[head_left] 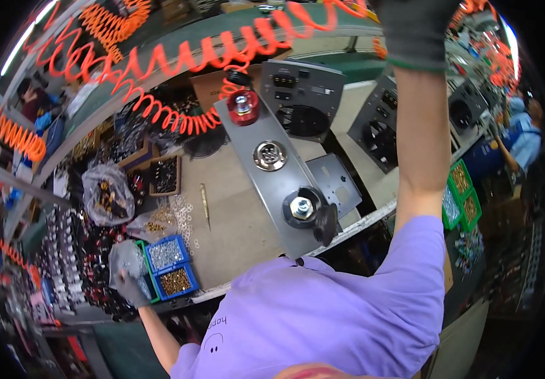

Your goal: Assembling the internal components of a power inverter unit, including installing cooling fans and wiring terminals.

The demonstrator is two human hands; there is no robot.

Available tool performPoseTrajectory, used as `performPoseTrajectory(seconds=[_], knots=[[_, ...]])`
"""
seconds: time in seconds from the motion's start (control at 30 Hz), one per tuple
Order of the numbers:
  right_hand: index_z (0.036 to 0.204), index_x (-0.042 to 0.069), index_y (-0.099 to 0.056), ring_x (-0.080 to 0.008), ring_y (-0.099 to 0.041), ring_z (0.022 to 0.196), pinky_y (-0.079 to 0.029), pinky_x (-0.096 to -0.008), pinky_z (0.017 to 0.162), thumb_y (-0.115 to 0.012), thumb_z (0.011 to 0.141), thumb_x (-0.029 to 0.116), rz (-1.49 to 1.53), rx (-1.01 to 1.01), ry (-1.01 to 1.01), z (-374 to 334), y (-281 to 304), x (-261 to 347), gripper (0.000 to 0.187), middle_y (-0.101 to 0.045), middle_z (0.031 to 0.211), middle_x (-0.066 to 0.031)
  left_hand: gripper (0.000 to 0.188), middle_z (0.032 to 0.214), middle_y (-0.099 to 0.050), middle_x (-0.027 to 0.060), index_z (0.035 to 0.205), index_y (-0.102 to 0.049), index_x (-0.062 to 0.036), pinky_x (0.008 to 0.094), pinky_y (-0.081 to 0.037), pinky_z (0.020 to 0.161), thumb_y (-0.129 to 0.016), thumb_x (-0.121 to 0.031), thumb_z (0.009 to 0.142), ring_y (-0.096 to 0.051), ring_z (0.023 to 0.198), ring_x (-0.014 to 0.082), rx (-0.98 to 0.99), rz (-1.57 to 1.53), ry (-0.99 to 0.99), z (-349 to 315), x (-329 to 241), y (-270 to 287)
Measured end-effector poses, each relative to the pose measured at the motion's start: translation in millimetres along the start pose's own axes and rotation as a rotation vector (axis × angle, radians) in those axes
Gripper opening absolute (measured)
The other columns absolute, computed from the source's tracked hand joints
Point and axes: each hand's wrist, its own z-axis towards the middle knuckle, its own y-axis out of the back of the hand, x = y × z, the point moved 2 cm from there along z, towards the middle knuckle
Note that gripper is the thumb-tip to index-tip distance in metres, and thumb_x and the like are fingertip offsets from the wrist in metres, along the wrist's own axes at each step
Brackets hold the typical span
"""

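Observation:
A long grey metal panel lies slanted across the bench in front of me. Fitted along it are a red round terminal, a silver multi-pin socket and a black round terminal with a hex nut. My left hand, in a grey glove, is at the green-rimmed bin beside the blue bins of silver screws and brass-coloured fasteners; its fingers are unclear. High up at the upper edge reaches my right hand, gloved in grey with a green cuff. Its fingers are cut off by the picture's edge.
Grey panels with round fans stand behind. Orange coiled hoses hang across the bench. A plastic bag of parts, loose washers and a brass-coloured rod lie left. Green bins and another person are at right.

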Motion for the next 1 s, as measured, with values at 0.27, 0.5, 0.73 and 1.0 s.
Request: performPoseTrajectory(seconds=[0.27, 0.5, 0.73, 1.0], knots=[[0.102, 0.000, -0.052, -0.0202, -0.057, 0.064, -0.049, -0.0392, 0.061, -0.056, 0.073, 0.010, 0.289, -0.170, -0.214, -99.2, 7.1, -45.8, 0.031, -0.058, 0.097, -0.0124, 0.015, 0.078, -0.050, -0.0007, 0.091, -0.052, -0.0061, 0.0208, -0.037, 0.055, -0.050, -0.021, 0.092, -0.046, 0.063, 0.0068, 0.745, -0.807, -0.067, -141.2, -324.1, -124.0], [0.115, 0.018, -0.051, -0.0108, -0.052, 0.061, -0.047, -0.0355, 0.065, -0.059, 0.067, 0.019, 0.241, -0.010, -0.359, -152.0, 6.8, -52.8, 0.049, -0.051, 0.087, 0.0004, 0.015, 0.071, -0.047, 0.0006, 0.091, -0.048, -0.0070, 0.0200, -0.030, 0.050, -0.048, -0.022, 0.093, -0.039, 0.056, 0.0062, 1.120, -0.925, 0.063, -185.9, -393.2, -132.8], [0.112, 0.020, -0.054, -0.0108, -0.055, 0.068, -0.048, -0.0341, 0.067, -0.059, 0.067, 0.018, 0.243, -0.030, -0.390, -158.2, 6.7, -57.7, 0.045, -0.052, 0.087, 0.0017, 0.016, 0.075, -0.051, -0.0013, 0.093, -0.052, -0.0068, 0.0169, -0.033, 0.050, -0.048, -0.022, 0.094, -0.042, 0.057, 0.0032, 1.159, -0.894, 0.107, -184.9, -392.9, -135.0], [0.117, 0.022, -0.053, -0.0104, -0.055, 0.068, -0.048, -0.0339, 0.066, -0.059, 0.069, 0.015, 0.281, 0.042, -0.373, -159.7, 8.2, -57.1, 0.049, -0.054, 0.091, 0.0017, 0.016, 0.075, -0.051, -0.0017, 0.093, -0.052, -0.0062, 0.0170, -0.033, 0.050, -0.048, -0.022, 0.093, -0.042, 0.057, 0.0029, 1.188, -0.901, 0.127, -185.2, -391.9, -139.1]])
